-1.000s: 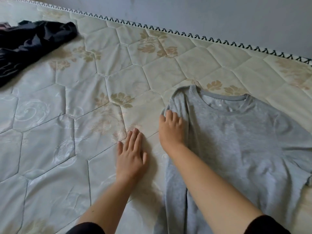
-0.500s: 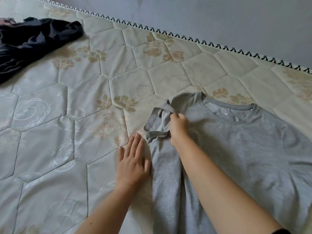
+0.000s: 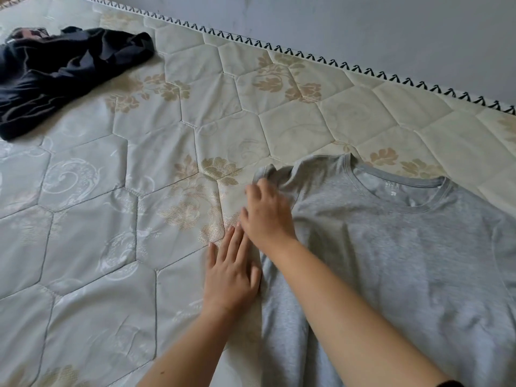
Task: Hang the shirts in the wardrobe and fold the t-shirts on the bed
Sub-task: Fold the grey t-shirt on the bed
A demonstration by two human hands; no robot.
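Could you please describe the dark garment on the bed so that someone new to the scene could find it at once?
On the quilted mattress, look to the far left side. The black garment lies there in a crumpled heap, dark and bunched, unlike the grey t-shirt spread out at the right.

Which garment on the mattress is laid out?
The grey crew-neck t-shirt, laid out at right; the black fabric garment lies in a crumpled heap far left.
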